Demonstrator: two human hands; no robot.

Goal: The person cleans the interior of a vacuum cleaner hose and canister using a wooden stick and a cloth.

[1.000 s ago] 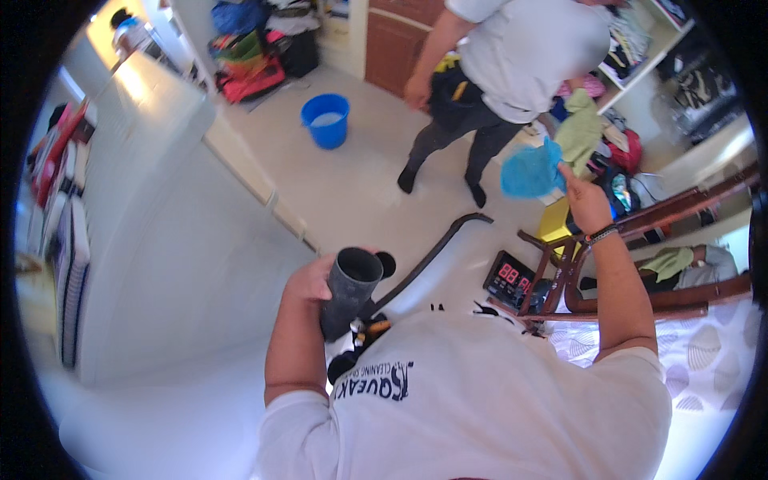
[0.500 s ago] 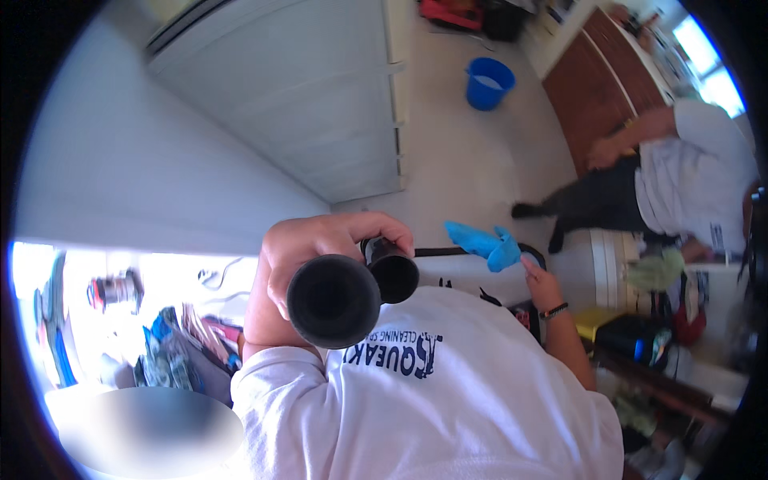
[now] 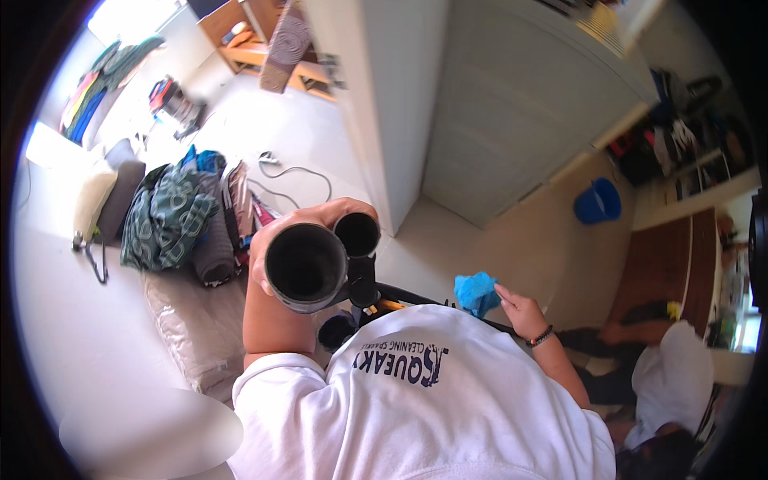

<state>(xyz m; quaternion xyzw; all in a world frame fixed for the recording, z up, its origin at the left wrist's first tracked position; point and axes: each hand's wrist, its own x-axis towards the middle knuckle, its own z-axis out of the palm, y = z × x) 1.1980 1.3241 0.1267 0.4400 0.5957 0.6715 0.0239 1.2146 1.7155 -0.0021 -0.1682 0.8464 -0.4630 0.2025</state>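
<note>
My left hand (image 3: 302, 216) is closed round a bundle of black hollow tubes, its fingers curled behind them. The wide tube (image 3: 306, 268) shows its round open end, and a narrower tube (image 3: 357, 234) sits beside it. A small black cylinder (image 3: 362, 282) touches both; another dark round piece (image 3: 338, 328) is lower, against my white shirt. To the right, my right hand (image 3: 522, 314) pinches a crumpled blue cloth (image 3: 477, 294) by its edge. Partly hidden behind my shirt are a dark bar and a yellow piece (image 3: 390, 305).
A pale wall edge and grey door panel (image 3: 520, 104) stand ahead. Right of them are a blue bucket (image 3: 597, 200) and a person in a white top (image 3: 674, 372). On the left floor lie piled fabrics (image 3: 166, 216), a cord (image 3: 312, 172), a vacuum cleaner (image 3: 174, 108) and a plastic-wrapped bundle (image 3: 188, 328).
My view has swung left, so the bucket and the other person appear farther right and lower. Both hands keep their holds. The blue cloth looks more bunched, and the tubes are turned differently.
</note>
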